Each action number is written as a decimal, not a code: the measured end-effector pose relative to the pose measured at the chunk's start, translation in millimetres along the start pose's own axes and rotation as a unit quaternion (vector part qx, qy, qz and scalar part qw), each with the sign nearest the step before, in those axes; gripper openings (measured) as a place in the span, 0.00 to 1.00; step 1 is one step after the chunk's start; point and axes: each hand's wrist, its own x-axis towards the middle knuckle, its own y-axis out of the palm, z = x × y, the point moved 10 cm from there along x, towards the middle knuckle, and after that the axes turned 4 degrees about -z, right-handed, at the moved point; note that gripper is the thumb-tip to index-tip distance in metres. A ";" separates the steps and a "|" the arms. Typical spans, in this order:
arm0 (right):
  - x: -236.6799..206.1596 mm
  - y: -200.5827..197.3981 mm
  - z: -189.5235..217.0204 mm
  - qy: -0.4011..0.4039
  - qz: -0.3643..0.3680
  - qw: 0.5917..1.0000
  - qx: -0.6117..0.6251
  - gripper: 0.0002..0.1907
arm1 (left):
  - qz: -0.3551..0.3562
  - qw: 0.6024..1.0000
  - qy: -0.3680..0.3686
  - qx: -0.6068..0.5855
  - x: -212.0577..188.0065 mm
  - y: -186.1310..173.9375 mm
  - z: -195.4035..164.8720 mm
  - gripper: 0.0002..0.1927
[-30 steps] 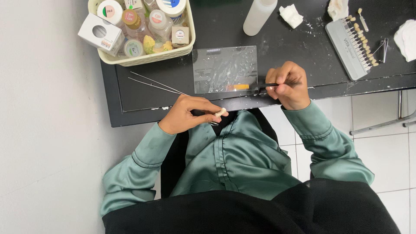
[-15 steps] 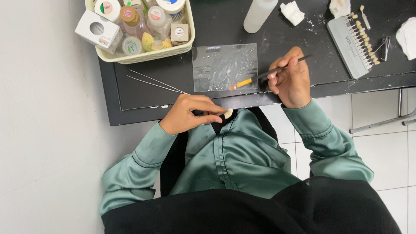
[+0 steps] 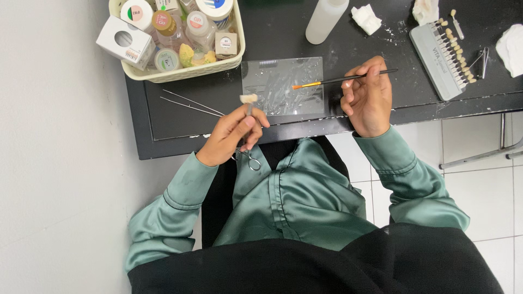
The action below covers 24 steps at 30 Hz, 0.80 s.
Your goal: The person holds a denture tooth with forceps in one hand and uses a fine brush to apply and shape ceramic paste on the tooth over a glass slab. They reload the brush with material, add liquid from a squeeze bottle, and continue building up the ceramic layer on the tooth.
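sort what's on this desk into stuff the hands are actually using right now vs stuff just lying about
In use:
- left hand holding ring-handled forceps that grip a small tooth-like piece
- right hand holding a fine brush, orange tip over the clear glass slab

Lying about:
- basket of small jars
- white squeeze bottle
- tooth shade guide
- two thin wire tools
- tissue wads

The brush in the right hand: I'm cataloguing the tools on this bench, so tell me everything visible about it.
The brush is thin, with a dark handle, an orange band and a fine pointed tip. It lies nearly level, tip pointing left over the clear plate on the black table; whether the tip touches the plate cannot be told. The right hand pinches its handle between fingers and thumb, the far end sticking out past the fingers.
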 end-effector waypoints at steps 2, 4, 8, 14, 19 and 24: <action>0.5 -0.1 -0.7 0.004 -0.004 1.000 0.002 0.14 | 0.006 0.999 0.002 -0.044 -0.7 -1.8 0.1 0.19; 1.1 -1.1 -0.7 0.008 -0.009 1.000 0.003 0.14 | 0.022 0.996 0.013 -0.088 -0.6 -0.9 -1.8 0.21; 1.1 -2.1 -0.9 0.013 -0.012 1.000 0.002 0.14 | 0.044 0.995 -0.002 -0.089 -1.3 -0.9 1.1 0.22; 3.4 -1.9 -2.6 0.020 -0.014 1.000 0.013 0.14 | 0.044 0.993 -0.017 -0.112 1.1 -1.3 -4.5 0.19; 3.0 -6.3 -3.8 0.016 -0.017 1.000 0.012 0.14 | 0.020 0.996 -0.092 -0.008 -0.5 4.8 -5.0 0.18; 3.2 -15.3 -7.7 0.012 -0.033 0.999 0.006 0.15 | 0.007 0.986 -0.167 0.022 -6.4 8.8 -9.7 0.15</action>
